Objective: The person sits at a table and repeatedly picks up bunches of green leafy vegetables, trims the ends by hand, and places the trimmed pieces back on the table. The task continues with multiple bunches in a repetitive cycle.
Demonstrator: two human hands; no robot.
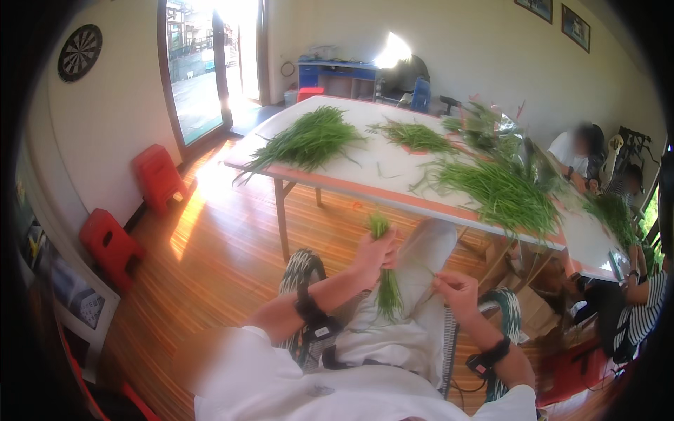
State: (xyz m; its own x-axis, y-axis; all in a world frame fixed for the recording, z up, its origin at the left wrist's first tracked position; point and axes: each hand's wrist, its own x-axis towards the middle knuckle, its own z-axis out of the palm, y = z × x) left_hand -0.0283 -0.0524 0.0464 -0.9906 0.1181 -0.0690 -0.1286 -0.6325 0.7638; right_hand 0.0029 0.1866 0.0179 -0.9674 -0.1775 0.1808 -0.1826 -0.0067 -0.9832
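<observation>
My left hand (pixel 378 250) is closed around a bundle of long green grass-like stalks (pixel 388 294), held upright above my lap. The bundle's short tops stick out over the fist and its lower ends hang towards my trousers (pixel 379 342). To the right of it, my right hand (pixel 457 288) pinches a thin green strand (pixel 430 273) between thumb and fingers. The far end of that strand is blurred. In front of me, a loose heap of green stalks (pixel 500 197) lies at the near edge of the white table (pixel 368 171), and another heap (pixel 313 138) lies at its left end.
Smaller piles (pixel 416 136) and clear plastic wrapping (pixel 508 123) lie further back on the table. Two people sit at the right, one in a striped sleeve (pixel 653 300). Red stools (pixel 158 176) stand along the left wall. Woven chair arms (pixel 305 268) flank my lap.
</observation>
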